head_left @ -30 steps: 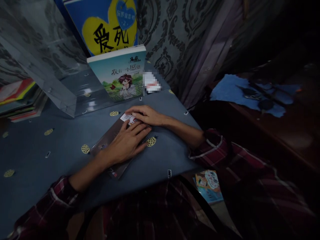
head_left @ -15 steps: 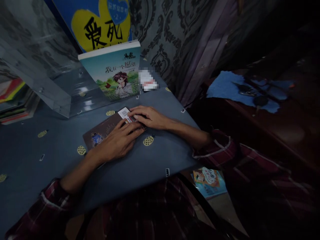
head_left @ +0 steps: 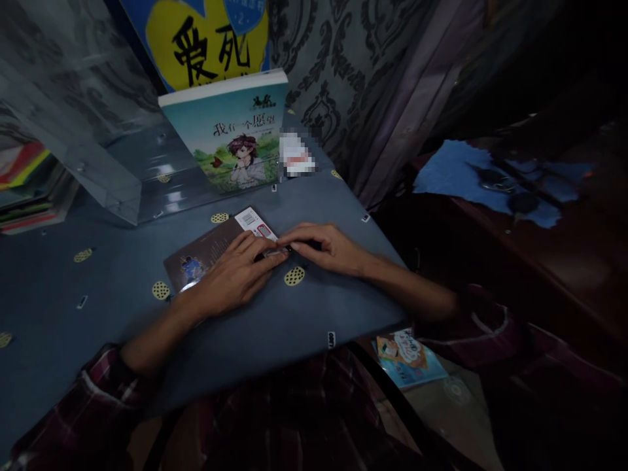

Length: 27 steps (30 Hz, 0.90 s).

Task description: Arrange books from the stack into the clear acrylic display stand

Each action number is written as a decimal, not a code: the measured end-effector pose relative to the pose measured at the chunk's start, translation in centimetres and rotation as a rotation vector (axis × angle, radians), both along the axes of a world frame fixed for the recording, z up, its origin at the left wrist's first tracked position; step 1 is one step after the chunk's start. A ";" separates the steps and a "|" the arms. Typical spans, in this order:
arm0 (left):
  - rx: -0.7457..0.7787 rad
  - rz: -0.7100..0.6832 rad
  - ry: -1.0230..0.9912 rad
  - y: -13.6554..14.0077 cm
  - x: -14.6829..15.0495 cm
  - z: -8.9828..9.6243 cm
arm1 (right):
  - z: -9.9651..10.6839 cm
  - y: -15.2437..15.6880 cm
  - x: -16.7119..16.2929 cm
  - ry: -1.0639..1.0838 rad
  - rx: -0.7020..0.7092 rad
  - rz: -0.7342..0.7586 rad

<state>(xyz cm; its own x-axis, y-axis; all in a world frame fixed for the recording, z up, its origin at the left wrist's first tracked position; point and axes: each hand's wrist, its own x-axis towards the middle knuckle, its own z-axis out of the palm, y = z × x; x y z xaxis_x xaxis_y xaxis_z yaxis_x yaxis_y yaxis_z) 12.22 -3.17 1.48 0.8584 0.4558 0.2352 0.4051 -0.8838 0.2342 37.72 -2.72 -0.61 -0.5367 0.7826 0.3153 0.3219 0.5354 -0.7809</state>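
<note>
A thin dark brown book (head_left: pixel 200 252) lies on the tabletop, its printed cover with a white barcode panel facing up. My left hand (head_left: pixel 235 268) rests flat across its lower right part, fingers stretched toward the right edge and hiding some of the cover. At the right-hand corner of the book is my right hand (head_left: pixel 330 247), with thumb and forefinger tips drawn close together on the edge. Whether a loose film or flap sits between those tips is too dark to make out.
Behind the book, a teal illustrated book (head_left: pixel 240 140) leans in a clear acrylic stand (head_left: pixel 98 150), before a blue and yellow book (head_left: pixel 210 49). Stacked books (head_left: pixel 29 190) stand left. The patterned table (head_left: pixel 118 275) ends at right; a blue booklet (head_left: pixel 409 358) lies below.
My right hand has slid right, off the barcode panel to the book's corner, uncovering more of the panel. My left hand stays on the book. The view has shifted slightly.
</note>
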 end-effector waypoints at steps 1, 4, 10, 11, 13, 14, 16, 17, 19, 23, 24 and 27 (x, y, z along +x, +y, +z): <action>0.002 -0.006 -0.008 0.0 0.0 0.0 | -0.1 -0.3 0.1 0.007 0.002 -0.001; 0.014 -0.008 -0.023 0.0 0.1 0.2 | -0.5 -1.0 0.4 0.050 0.060 0.018; -0.025 0.031 -0.016 -0.4 0.4 0.4 | -1.3 -0.9 0.4 0.027 0.149 0.024; -0.026 0.038 -0.020 -0.4 0.4 0.3 | -1.3 -0.8 0.4 0.015 0.149 0.018; -0.022 0.057 -0.029 -0.5 0.5 0.2 | -1.2 -0.4 0.4 -0.009 0.149 0.009; -0.017 0.071 -0.034 -0.5 0.6 0.0 | -1.1 -0.1 0.3 -0.020 0.152 0.008; -0.006 0.109 -0.051 -0.5 0.8 -0.3 | -0.9 0.7 0.2 -0.044 0.161 0.022; 0.002 0.131 -0.061 -0.5 0.8 -0.5 | -0.8 1.2 0.1 -0.057 0.168 0.034; 0.016 0.184 -0.079 -0.4 1.0 -0.8 | -0.6 2.3 -0.2 -0.089 0.183 0.055; 0.004 0.324 -0.099 0.4 1.2 -1.3 | -0.2 4.8 -1.2 -0.160 0.242 0.077; -0.005 0.360 -0.098 0.7 1.2 -1.3 | -0.2 5.5 -1.5 -0.185 0.258 0.075; -0.037 0.428 -0.068 1.9 0.9 -1.1 | -0.1 7.5 -2.5 -0.262 0.286 0.054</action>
